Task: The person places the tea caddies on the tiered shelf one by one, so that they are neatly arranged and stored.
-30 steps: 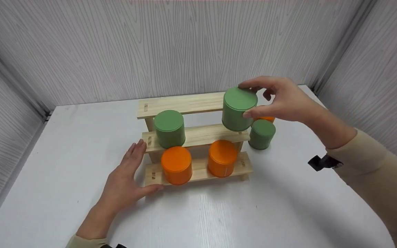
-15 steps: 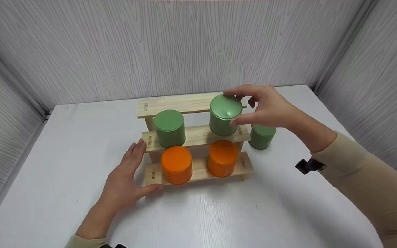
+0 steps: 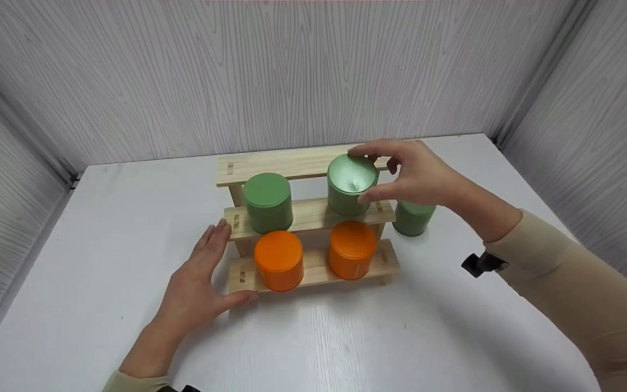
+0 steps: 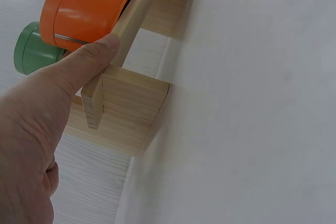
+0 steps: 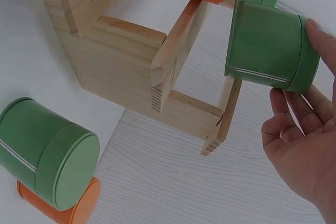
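Note:
In the head view my right hand (image 3: 414,171) holds a green lidded tin (image 3: 352,182) by its lid, thumb in front and fingers behind. The tin is over the right part of the middle step of a three-step wooden rack (image 3: 313,215); in the right wrist view a gap shows below its base. My left hand (image 3: 194,288) rests against the rack's left end, fingers straight at the middle step and thumb (image 4: 94,59) on the front edge of the bottom step. A second green tin (image 3: 268,204) stands at the middle step's left. Two orange tins, left (image 3: 279,261) and right (image 3: 352,250), stand on the bottom step.
To the right of the rack, another green tin (image 3: 413,219) stands on the white table (image 3: 313,343). An orange tin (image 5: 86,203) stands beside it, hidden by my right hand in the head view. Pale wood-grain panels (image 3: 292,71) enclose the table's back and sides.
My right hand has moved left and slightly down with the green tin, bringing it over the middle step, and slowed in the last half second. My left hand has stayed in place.

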`<state>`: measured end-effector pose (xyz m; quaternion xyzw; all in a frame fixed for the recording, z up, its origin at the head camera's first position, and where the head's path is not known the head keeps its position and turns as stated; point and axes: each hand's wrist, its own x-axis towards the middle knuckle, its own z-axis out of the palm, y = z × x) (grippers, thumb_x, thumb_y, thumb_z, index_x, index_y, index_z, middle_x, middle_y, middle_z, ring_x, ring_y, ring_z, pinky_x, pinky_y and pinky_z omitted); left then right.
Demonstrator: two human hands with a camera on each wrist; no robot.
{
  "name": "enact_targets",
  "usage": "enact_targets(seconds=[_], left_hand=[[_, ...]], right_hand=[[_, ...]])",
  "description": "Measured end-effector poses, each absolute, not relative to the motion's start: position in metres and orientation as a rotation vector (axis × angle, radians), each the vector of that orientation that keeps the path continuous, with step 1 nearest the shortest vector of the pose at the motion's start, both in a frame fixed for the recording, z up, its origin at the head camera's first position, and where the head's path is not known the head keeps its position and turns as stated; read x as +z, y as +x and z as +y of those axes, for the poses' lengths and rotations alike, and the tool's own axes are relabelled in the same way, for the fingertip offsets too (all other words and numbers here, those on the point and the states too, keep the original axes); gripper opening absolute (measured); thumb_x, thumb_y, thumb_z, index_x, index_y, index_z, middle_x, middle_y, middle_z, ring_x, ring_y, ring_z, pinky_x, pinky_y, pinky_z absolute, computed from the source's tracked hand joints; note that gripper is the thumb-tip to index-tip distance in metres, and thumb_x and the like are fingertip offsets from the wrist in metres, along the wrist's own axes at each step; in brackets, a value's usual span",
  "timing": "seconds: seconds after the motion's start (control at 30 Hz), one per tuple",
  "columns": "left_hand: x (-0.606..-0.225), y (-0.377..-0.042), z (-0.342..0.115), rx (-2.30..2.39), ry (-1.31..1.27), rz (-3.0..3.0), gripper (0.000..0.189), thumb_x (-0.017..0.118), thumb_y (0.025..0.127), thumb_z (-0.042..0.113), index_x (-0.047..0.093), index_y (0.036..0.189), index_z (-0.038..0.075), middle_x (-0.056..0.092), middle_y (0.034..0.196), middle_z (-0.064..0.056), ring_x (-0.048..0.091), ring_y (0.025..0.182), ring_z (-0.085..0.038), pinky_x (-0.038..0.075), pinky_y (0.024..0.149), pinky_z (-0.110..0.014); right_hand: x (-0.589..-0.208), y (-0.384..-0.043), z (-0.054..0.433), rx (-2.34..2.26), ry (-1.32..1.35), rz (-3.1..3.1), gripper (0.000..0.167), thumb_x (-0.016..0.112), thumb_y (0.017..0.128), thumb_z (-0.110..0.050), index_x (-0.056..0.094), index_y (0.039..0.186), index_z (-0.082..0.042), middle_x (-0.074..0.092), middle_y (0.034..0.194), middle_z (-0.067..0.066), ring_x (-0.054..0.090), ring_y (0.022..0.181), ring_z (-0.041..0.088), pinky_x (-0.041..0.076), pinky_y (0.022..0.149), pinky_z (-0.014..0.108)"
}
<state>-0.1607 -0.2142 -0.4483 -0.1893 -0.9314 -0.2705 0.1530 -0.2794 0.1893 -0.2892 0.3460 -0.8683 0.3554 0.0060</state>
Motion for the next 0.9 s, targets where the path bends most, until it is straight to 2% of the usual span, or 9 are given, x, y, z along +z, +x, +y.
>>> enact_targets(seconds=[0.57, 0.9], left_hand=[[-0.4487, -0.1614, -0.2149, -0.775, -0.523, -2.699, 0.132, 0.102, 0.069, 0.041, 0.022, 0.171, 0.017, 0.022, 0.176, 0.003, 0.021, 0.162, -0.025, 0.038, 0.122, -0.052], [-0.4478, -0.1607, -0.2149, -0.781, -0.505, -2.73, 0.132, 0.1, 0.07, 0.045, 0.02, 0.172, 0.019, 0.019, 0.177, 0.005, 0.018, 0.162, -0.023, 0.037, 0.122, -0.053]], right_hand=[[-0.2974, -0.2831, 0.1889, 1.146, 1.054, -2.739, 0.067, 0.095, 0.081, -0.028, 0.069, 0.143, -0.021, 0.069, 0.135, -0.006, 0.06, 0.117, 0.016, 0.05, 0.089, 0.047], [-0.2984, -0.2809, 0.1871, 1.137, 1.054, -2.749, 0.068, 0.095, 0.081, -0.027, 0.069, 0.143, -0.021, 0.069, 0.136, -0.007, 0.06, 0.118, 0.016, 0.05, 0.09, 0.045]])
